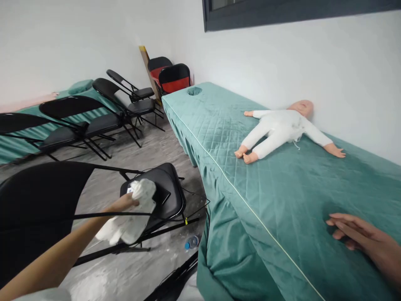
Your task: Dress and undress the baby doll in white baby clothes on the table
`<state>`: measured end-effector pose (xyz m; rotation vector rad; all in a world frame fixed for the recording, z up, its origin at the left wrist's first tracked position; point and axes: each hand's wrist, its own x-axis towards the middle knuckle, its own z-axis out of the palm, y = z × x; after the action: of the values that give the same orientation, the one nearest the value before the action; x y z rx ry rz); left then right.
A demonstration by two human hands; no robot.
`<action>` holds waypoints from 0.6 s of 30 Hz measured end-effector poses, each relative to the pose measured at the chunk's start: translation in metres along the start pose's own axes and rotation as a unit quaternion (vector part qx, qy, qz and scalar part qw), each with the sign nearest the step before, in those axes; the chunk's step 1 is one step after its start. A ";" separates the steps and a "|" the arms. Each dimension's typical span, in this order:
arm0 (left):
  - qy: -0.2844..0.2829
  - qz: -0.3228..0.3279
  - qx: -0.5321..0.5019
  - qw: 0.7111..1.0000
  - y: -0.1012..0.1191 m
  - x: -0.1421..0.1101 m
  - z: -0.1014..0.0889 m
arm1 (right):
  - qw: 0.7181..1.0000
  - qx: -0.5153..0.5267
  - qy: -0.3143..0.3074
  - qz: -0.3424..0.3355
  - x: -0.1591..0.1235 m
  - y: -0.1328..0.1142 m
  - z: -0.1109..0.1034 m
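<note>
My left hand (123,203) is closed around a crumpled white cloth (138,221), which could be a small garment; its exact kind is unclear. The cloth hangs over the side of a black folding chair's seat (171,177), and a bar of the chair crosses in front of my forearm. Over the green quilted bedspread (291,196), my right hand (360,236) is bare of any object, with loosely bent fingers and the thumb apart. Farther back on the bed, a baby doll (282,125) in a white body suit lies with limbs spread, its head by the wall.
A dark flat object (161,194) lies on the near chair's seat. A bottle with a blue cap (191,242) is on the floor beside the bed. Several black folding chairs (103,119) stand at the left, before another green-covered bed (19,146). Red-and-black chairs (175,79) stand in the corner.
</note>
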<state>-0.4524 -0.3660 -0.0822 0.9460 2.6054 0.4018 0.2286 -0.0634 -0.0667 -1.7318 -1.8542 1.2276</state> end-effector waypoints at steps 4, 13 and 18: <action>0.000 0.008 0.075 0.997 0.000 0.034 0.015 | 0.999 -0.001 0.013 -0.033 -0.006 -0.005 0.003; 0.005 0.014 0.206 0.978 0.027 0.020 0.102 | 0.994 0.039 0.070 -0.070 -0.042 -0.025 0.016; 0.030 0.001 0.263 0.964 0.014 0.012 0.120 | 0.995 0.059 0.079 -0.024 -0.075 -0.022 0.024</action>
<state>-0.4044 -0.3302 -0.1883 1.1052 2.8222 -0.2869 0.2133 -0.1391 -0.0406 -1.6601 -1.6872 1.1230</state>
